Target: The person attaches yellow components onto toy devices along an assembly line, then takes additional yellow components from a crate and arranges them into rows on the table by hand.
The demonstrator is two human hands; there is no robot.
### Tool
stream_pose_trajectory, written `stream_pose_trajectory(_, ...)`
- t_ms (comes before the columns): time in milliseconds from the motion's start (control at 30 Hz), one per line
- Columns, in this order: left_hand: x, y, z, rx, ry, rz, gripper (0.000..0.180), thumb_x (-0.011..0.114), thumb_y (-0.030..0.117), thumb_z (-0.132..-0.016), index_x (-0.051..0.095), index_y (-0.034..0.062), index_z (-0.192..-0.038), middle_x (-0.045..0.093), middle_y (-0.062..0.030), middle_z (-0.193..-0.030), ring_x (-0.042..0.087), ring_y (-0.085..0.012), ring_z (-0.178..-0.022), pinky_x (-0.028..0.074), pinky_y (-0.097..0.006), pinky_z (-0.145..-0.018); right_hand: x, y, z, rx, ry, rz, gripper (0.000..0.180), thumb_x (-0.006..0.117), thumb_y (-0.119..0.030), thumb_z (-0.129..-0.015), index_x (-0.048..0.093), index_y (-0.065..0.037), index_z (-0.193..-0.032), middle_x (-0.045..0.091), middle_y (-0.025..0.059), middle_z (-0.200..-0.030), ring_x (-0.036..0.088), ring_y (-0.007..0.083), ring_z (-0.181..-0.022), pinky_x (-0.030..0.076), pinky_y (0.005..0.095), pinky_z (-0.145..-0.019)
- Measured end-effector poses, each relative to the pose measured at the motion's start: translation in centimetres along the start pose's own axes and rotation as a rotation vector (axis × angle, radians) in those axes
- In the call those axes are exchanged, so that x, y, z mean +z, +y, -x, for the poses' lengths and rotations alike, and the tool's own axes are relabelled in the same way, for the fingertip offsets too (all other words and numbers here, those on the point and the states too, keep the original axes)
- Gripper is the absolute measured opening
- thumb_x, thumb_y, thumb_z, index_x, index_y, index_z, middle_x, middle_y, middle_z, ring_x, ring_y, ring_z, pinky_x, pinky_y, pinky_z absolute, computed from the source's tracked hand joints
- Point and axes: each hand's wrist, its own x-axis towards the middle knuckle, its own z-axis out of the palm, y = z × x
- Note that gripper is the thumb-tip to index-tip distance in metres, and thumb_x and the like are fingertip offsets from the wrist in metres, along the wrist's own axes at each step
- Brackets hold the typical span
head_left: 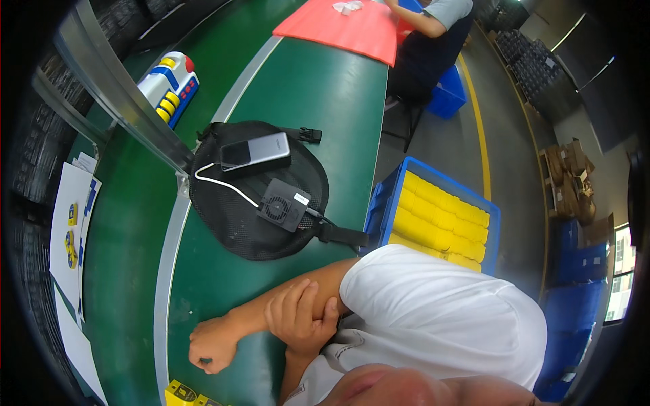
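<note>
My left hand (298, 314) lies across my right forearm, fingers curled over it and thumb on the near side. My right hand (215, 346) rests low over the green table (203, 298), loosely curled into a fist with a small gap by the thumb and nothing seen inside. Beyond my forearms lies a round black mesh pouch-like thing (244, 240) with a strap and buckle (310, 135). On it sit a grey-and-black power bank (261, 150) and a square black unit with a fan grille (284, 204), joined by a white cable (223, 181).
Yellow-and-black items (181, 394) lie at the near edge. A blue crate (493, 233) of yellow bundles stands right. A metal post (122, 81) rises by a white, blue and yellow device (172, 84). Another person (433, 40) sits by pink foam sheeting (338, 30).
</note>
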Motion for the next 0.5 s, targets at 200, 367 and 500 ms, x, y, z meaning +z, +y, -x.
stream_pose_trajectory(200,0.02,0.04,0.03,0.005,0.033,-0.003,0.033,0.068,0.037,-0.084,0.070,0.0077,-0.099,0.069,-0.0058,-0.102,0.063,-0.0277,-0.091,0.046,-0.043,-0.084,-0.33,-0.42,0.05,0.001,-0.008,-0.014,0.018,0.065,-0.028,-0.078,0.072,-0.011,-0.079,0.069,0.0082,-0.073,0.067,0.0309,-0.075,0.051,0.0444,-0.066)
stream_pose_trajectory(367,0.30,0.17,0.25,-0.010,0.042,-0.012,0.032,0.069,0.036,-0.083,0.071,0.0077,-0.098,0.069,-0.0052,-0.103,0.063,-0.0272,-0.092,0.045,-0.043,-0.086,-0.12,-0.23,0.08,0.000,-0.017,0.007,0.019,0.065,-0.028,-0.078,0.073,-0.011,-0.080,0.070,0.0086,-0.074,0.067,0.0305,-0.075,0.052,0.0436,-0.067)
stream_pose_trajectory(500,0.37,0.50,0.26,0.010,0.065,-0.020,0.032,0.068,0.036,-0.083,0.071,0.0077,-0.098,0.069,-0.0050,-0.103,0.063,-0.0269,-0.093,0.045,-0.042,-0.086,-0.30,-0.48,0.14,-0.016,-0.014,0.055,0.018,0.066,-0.028,-0.080,0.069,-0.011,-0.079,0.068,0.0087,-0.072,0.067,0.0313,-0.075,0.050,0.0450,-0.066)
